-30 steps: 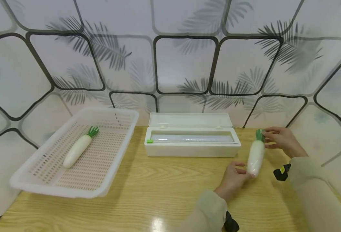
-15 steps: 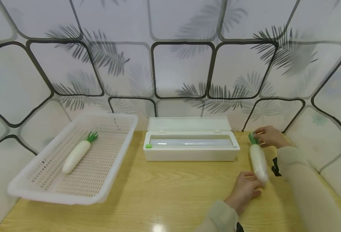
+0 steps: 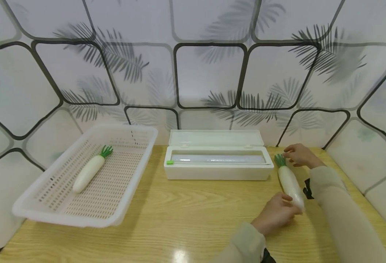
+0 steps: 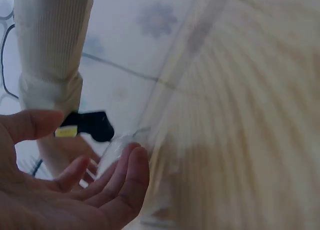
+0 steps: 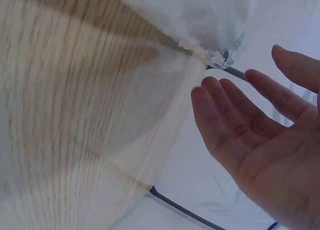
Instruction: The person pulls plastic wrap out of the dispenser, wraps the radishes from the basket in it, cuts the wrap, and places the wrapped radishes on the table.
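A white radish (image 3: pixel 289 184) with green leaf stubs (image 3: pixel 279 160) lies slantwise on the table at the right, with a shine of clear film on it. At its lower tip is my left hand (image 3: pixel 276 213). In the left wrist view the left fingers (image 4: pixel 132 177) are loosely bent beside the film-covered end, the thumb apart. My right hand (image 3: pixel 301 154) is beside the leaf stubs. Its fingers (image 5: pixel 220 115) are extended in the right wrist view, just short of crumpled clear film (image 5: pixel 222 57). Another white radish (image 3: pixel 89 173) lies in the white basket (image 3: pixel 127 204).
A white cling film box (image 3: pixel 217 173) with its lid (image 3: pixel 216 138) raised stands at the back centre, left of the wrapped radish. Behind the wooden table (image 3: pixel 179 204) rises a patterned wall covering (image 3: pixel 209 76). The basket takes up the left side.
The wrapped radish has turned, its leafy end shifting left and its lower tip right. My right hand has moved left along with the leaves; my left hand has moved right and nearer.
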Available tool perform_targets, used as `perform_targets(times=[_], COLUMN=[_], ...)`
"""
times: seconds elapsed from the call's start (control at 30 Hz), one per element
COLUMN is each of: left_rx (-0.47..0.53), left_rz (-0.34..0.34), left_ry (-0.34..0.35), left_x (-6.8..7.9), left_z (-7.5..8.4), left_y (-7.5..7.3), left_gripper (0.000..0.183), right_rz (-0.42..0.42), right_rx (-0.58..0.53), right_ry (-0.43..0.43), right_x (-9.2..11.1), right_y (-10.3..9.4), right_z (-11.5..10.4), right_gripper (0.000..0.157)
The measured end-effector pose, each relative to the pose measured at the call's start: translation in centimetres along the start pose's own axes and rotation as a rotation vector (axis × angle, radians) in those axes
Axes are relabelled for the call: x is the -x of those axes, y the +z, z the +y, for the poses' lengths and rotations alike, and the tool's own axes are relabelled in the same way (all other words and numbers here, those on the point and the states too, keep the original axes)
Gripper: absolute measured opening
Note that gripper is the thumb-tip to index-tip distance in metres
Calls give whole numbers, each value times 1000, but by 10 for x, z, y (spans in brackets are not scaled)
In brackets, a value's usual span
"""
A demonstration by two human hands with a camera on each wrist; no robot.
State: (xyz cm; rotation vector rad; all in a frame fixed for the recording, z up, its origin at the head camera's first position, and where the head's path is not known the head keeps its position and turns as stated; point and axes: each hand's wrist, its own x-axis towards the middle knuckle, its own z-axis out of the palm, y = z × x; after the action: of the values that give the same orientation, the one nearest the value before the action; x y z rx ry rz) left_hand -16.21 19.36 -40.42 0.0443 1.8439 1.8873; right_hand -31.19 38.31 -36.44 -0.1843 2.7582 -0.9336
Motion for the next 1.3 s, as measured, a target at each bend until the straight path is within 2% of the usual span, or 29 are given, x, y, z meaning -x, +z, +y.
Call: perform_targets(times=[0.1,0.23,0.33,0.43,0.63,0.9,1.13,1.3], left_rx=[-156,-367,-504,-581,-648,-728,-787,-814], left_rz=[-48,-120,-125,-106,-70,30,144,188], left_ry=[59,193,295,355,436,555,614,640], left_x=[2,4,8,12,21,28,34,37], left_z=[6,14,20,26,35,37,41,41], left_y=[-18,-47,-68,-87,-123,-170,-197,-210], left_gripper=[15,12,15,17,17,14,13,10], right_rz=[72,187,252,280,362,436,513,559], right_rx=[55,130,157,143,132,94,66,100], right_ry=[-42,-82,-103,-122,-173,-287,-393,-471], right_x=[5,13,22,31,42,55,64,68], right_y=[-1,-2,-1,1,11,31,47,57], right_z=[-2,-7,-15,-22,-35,-53,-58,-59], right_gripper=[44,42,40,39,32,20,16,18])
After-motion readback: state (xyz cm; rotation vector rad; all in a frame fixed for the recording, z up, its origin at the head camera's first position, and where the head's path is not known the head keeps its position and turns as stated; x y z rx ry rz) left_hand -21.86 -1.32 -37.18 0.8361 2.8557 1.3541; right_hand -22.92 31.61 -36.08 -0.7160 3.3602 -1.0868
